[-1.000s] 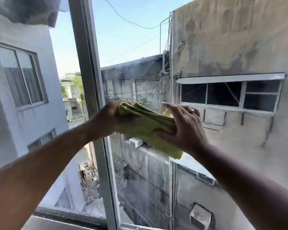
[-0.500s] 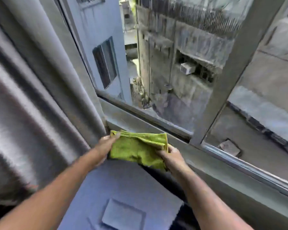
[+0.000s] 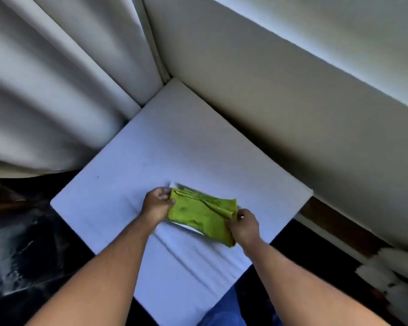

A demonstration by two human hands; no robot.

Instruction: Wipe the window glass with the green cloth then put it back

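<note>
The folded green cloth (image 3: 201, 215) is held over a small white tray (image 3: 174, 185) that lies on the pale cushion (image 3: 151, 149). Its far-left corner is pinched by the left hand (image 3: 157, 204), and its near-right edge is gripped by the right hand (image 3: 244, 228). A curtain (image 3: 45, 90) hangs beyond the cushion's left edge.

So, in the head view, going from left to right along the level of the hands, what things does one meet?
Dark floor → white surface → left hand → green cloth → right hand → wall.
</note>
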